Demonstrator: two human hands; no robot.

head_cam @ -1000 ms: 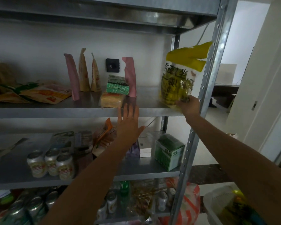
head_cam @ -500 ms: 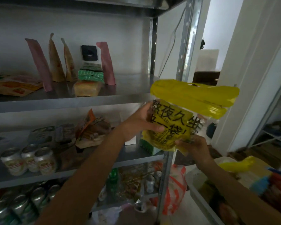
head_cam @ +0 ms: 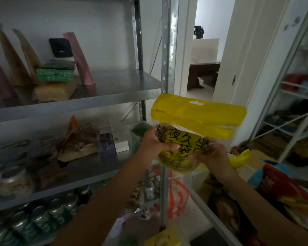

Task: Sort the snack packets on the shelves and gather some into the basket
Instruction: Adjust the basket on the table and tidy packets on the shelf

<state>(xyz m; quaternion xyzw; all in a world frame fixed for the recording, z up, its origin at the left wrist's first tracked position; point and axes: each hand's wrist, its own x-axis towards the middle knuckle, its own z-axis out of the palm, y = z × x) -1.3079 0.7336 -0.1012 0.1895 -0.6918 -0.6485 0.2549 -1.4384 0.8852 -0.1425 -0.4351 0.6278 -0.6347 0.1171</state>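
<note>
The left hand (head_cam: 154,144) and the right hand (head_cam: 214,156) were bare, and so were both wrists. The left forearm (head_cam: 114,192) and the right forearm (head_cam: 256,197) showed uncovered along their whole visible length, down to the bottom edge of the view.

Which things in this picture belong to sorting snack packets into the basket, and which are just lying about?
Belonging to the job:
- yellow packet, held by left hand and right hand
- white basket
- pink pouch and green packet on the upper shelf

Lying about:
- tins
- black box on the wall
- desk through the doorway
</note>
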